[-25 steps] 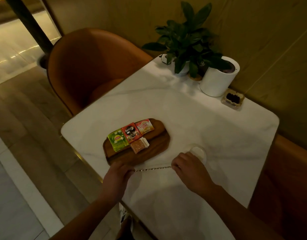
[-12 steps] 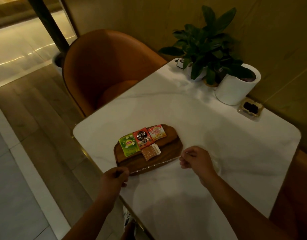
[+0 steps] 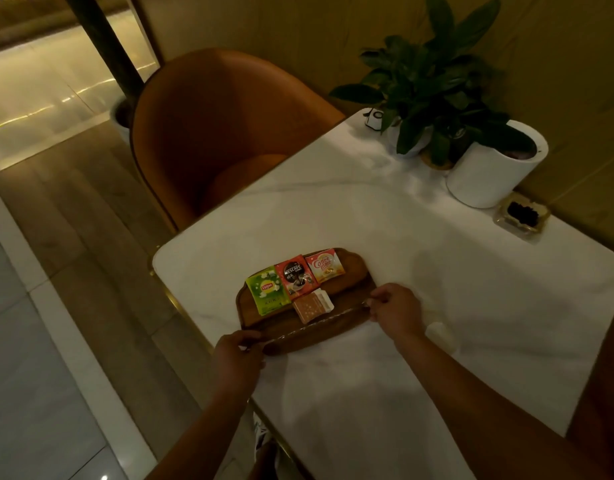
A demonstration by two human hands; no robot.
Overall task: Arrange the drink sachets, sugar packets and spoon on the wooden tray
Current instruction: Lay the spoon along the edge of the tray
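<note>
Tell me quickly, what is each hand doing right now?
Left hand: closed, pinching one end of the spoon.
Right hand: closed, pinching the other end of the spoon.

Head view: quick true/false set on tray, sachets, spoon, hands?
1. Three sachets sit in a row on the wooden tray. True.
2. The green sachet is leftmost. True.
3. The spoon lies off the tray. False: it spans the tray's near side.
4. Only the left hand holds the spoon. False: the right hand pinches its other end.
5. The sugar packets lie beyond the sachets. False: nearer the person.
</note>
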